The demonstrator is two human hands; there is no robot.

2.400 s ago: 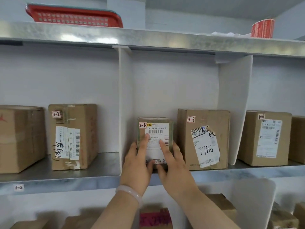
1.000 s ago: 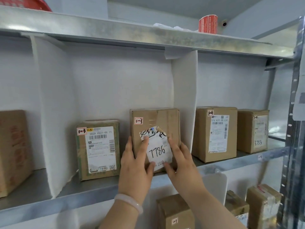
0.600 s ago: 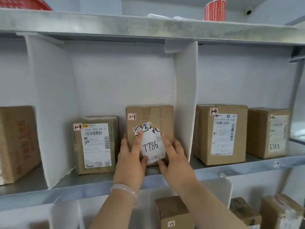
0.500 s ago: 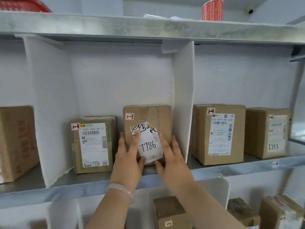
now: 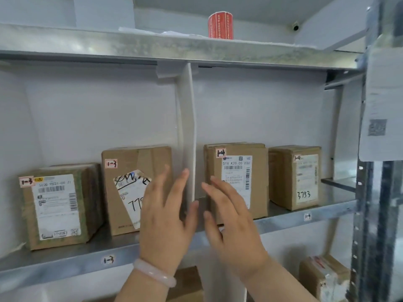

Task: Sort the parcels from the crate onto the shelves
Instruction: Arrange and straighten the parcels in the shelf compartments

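Metal shelf point(image 5: 65, 264), white divider point(image 5: 190, 138) upright mid-frame. Left of it, bay 1-3: green-taped parcel point(image 5: 58, 208) and handwritten-label parcel point(image 5: 128, 192), the latter just beside the divider. Right of it, bay 1-4: barcode parcel point(image 5: 237, 177) and 3753 parcel point(image 5: 294, 177). Left hand point(image 5: 165, 225) in front of handwritten-label parcel, right hand point(image 5: 231, 225) in front of barcode parcel. Fingers point(image 5: 178, 192) of both straight, spread, holding nothing. Blurred, contact unclear. Red tape roll point(image 5: 220, 26) on the shelf above.
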